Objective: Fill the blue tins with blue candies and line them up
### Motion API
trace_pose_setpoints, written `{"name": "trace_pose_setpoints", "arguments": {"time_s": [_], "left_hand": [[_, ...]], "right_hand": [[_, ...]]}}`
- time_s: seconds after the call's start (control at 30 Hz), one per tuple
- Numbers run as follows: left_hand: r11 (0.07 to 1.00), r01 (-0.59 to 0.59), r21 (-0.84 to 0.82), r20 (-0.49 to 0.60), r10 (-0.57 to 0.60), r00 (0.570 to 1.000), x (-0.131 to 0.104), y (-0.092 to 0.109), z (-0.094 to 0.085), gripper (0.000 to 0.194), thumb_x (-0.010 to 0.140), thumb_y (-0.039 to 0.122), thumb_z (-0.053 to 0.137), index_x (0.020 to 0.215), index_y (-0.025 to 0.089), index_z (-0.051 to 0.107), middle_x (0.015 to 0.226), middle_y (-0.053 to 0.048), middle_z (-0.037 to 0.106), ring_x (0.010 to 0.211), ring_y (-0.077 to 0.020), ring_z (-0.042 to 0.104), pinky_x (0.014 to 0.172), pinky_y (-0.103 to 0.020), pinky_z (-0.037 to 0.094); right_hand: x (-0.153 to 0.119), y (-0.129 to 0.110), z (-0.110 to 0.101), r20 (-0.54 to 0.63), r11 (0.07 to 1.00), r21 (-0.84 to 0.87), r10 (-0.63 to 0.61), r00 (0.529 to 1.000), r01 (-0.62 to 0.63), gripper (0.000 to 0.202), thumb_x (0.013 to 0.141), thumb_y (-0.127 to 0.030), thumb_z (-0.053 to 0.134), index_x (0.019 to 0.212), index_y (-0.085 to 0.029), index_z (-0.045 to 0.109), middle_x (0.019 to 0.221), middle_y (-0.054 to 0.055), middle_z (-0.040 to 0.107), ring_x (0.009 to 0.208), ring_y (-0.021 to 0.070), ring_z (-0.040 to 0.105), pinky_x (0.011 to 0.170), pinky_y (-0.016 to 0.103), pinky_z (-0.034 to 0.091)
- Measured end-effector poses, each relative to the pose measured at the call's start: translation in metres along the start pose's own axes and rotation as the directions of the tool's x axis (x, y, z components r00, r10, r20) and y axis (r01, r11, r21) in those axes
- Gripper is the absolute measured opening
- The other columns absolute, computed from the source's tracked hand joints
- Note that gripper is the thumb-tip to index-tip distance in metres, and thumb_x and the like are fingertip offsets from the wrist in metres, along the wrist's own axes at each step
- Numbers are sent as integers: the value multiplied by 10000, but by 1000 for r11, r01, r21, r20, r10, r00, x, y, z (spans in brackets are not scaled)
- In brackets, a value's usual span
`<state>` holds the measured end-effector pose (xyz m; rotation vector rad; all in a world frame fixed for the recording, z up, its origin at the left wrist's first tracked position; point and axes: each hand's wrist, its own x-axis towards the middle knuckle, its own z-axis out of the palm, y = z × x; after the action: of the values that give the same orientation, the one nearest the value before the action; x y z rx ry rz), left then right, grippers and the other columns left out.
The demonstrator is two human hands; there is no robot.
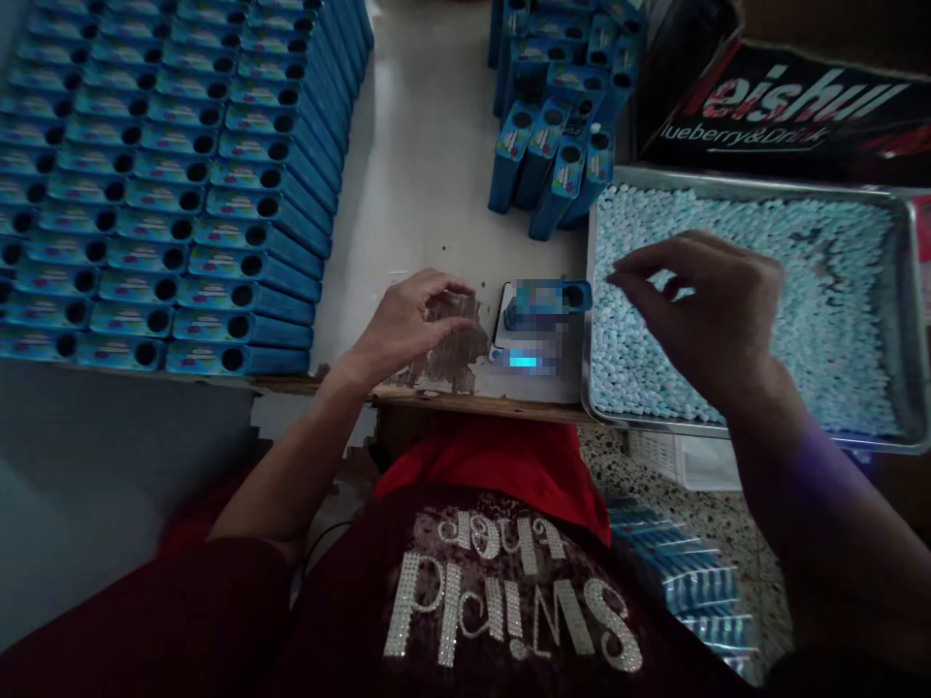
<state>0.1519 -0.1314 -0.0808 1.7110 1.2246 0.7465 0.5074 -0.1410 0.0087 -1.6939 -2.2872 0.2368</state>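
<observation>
My left hand (414, 315) hovers over the worn table edge with its thumb and fingers apart, holding nothing. Just right of it, a blue box (578, 295) with a dark round hole in its end lies on a small scale (501, 334). The scale's display glows blue, and part of this area is blurred out. Over the left side of a metal tray (911, 291), my right hand (705, 301) has its thumb and forefinger pinched together. Whatever they hold, if anything, is too small to make out. Small pale-blue pellets (655, 364) fill the tray.
Rows of blue boxes (240, 233) cover the left of the table (407, 174). Several more blue boxes (542, 136) stand behind the scale. A black printed carton (771, 121) is behind the tray. Wrapped blue packs (684, 572) lie below, at right.
</observation>
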Motion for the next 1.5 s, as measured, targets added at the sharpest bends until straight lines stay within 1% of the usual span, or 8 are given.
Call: {"name": "trace_pose_setpoints", "arguments": {"time_s": [0.07,0.2,0.43,0.6,0.8,1.1,1.27,1.5], "left_hand": [[1000,4,-2,-5,-4,1000,1,-3,-1,382,912,364,914,1263,215,888,1292,-120,844,1121,-293,819,1065,-467,686],[1000,-6,-4,-15,6,1000,4,-7,0,364,920,352,915,1255,212,884,1284,-125,845,1111,-288,822,1067,-461,684],[999,6,48,27,-8,1000,0,-1,0,349,942,320,916,1273,218,872,1278,-114,850,1127,-280,817,1037,-424,674],[997,-13,82,55,8,998,1,2,-1,334,950,317,909,1270,225,882,1287,-115,860,1180,-292,815,1033,-420,653],[994,-52,93,45,48,998,2,4,-3,291,970,307,867,1251,233,890,1276,-106,876,1179,-287,820,1014,-406,646],[989,-34,143,45,28,999,-1,-9,-16,289,964,318,890,1242,239,897,1292,-104,883,1190,-307,824,1093,-431,659],[991,-57,120,61,50,997,3,-11,-16,342,944,287,914,1278,221,890,1296,-110,883,1194,-300,825,1093,-430,668],[990,-34,136,18,32,999,-1,-15,-20,289,973,325,888,1248,240,893,1275,-96,891,1161,-286,838,1063,-401,677]], "right_hand": [[-8,20,10,-64,998,-15,53,997,-54,247,1053,-358,673,1174,-232,848,1130,143,850,967,352,784,871,526,633],[-28,55,46,203,994,-99,-27,979,48,436,1006,-372,695,1392,-189,784,1419,225,793,1236,459,755,974,601,623],[-43,85,49,293,980,-30,196,936,-196,237,885,-311,747,1107,-245,797,1020,94,815,820,267,730,697,370,488],[-19,55,5,247,865,307,331,911,-397,208,760,-373,832,908,-237,776,662,7,667,601,186,576,601,360,424],[25,-6,-29,156,943,309,81,984,-127,116,849,-329,898,911,-260,828,670,12,656,662,205,626,628,370,470],[52,-26,-10,260,989,72,-141,955,126,178,926,-202,847,1052,-309,912,870,35,811,881,300,800,869,442,611],[55,-44,-21,320,997,65,-63,945,45,300,893,-56,823,1073,-273,926,873,26,822,913,280,817,901,420,603],[39,-9,-28,152,887,368,238,959,-278,83,954,-286,923,1029,-303,891,856,49,796,775,239,681,791,451,570]]}}
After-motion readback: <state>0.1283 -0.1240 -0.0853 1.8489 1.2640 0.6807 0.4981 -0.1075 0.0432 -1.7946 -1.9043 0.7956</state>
